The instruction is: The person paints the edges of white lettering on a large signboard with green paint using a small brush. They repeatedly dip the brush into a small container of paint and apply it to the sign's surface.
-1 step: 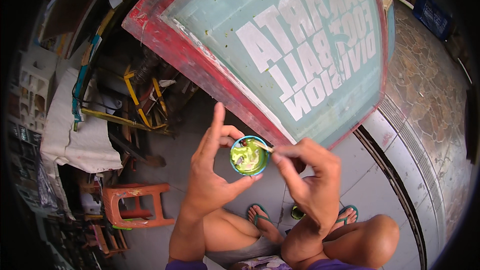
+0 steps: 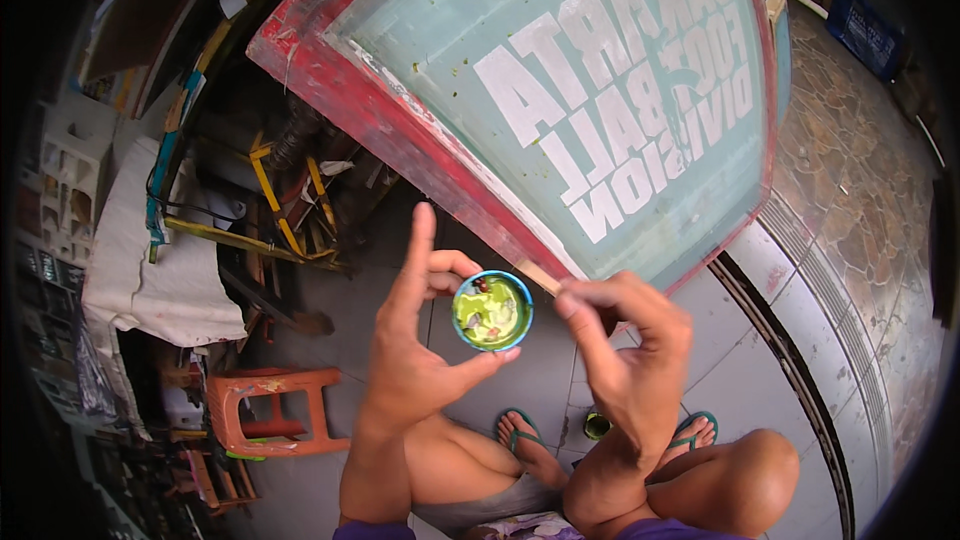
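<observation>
A small round cup (image 2: 478,339) with a blue rim sits between the thumb and fingers of my left hand (image 2: 415,340). Glossy green liquid (image 2: 490,312) with paler streaks and some dark red specks lies in the cup. My left index finger points up, away from the rim. Pinched in my right hand (image 2: 630,350) is a flat wooden stick (image 2: 540,277). Its tip is just up and right of the cup, apart from the rim. Beyond both hands leans a large screen printing frame (image 2: 345,105), red-edged, with reversed pale lettering on blue-green mesh (image 2: 560,180).
An orange plastic stool (image 2: 275,377) stands at the left, below a shelf draped with white cloth (image 2: 160,280). A small dark container with green inside (image 2: 596,426) is on the tiled floor between my sandalled feet. A dark floor groove (image 2: 775,340) curves along the right.
The wooden stick has moved from over the cup's right edge to just outside it, with my right hand shifting slightly right. The cup has drifted a little left.
</observation>
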### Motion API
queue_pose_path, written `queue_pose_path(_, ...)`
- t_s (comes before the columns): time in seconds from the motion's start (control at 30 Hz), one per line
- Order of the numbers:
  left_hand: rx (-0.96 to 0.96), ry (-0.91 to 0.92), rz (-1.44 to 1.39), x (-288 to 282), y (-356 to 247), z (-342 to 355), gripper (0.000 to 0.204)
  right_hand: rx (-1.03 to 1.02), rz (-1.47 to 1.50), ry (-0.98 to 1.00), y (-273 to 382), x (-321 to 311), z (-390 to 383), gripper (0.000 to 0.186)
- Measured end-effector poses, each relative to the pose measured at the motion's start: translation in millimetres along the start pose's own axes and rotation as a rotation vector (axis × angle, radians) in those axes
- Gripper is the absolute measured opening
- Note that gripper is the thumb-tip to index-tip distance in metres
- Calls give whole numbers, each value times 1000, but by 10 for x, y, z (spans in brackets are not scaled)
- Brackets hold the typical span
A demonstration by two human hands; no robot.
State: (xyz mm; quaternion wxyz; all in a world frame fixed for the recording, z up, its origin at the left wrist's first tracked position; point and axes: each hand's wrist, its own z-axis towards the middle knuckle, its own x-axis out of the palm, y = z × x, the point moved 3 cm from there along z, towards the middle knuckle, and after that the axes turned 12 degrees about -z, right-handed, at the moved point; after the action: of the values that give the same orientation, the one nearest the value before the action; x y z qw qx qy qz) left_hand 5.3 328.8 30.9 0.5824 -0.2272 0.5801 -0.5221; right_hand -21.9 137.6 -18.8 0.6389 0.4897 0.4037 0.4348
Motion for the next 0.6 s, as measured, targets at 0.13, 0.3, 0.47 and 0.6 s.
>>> queue_pose_path(0.13, -39, 20, -388, -251, 65, 53, 142, 164, 420, -89, -139, 177, 167, 13)
queue_pose_path(0.3, -172, 78, -783, -373, 161, 107, 155, 244, 712, 95, -119, 739, 380, 20)
queue_pose_path(0.47, -154, 261, -928, -423, 333, 192, 161, 210, 714, 31, -24, 906, 538, 23)
queue_pose_path(0.6, -165, 227, -989, -392, 345, 196, 160, 202, 768, 30, -60, 982, 626, 24)
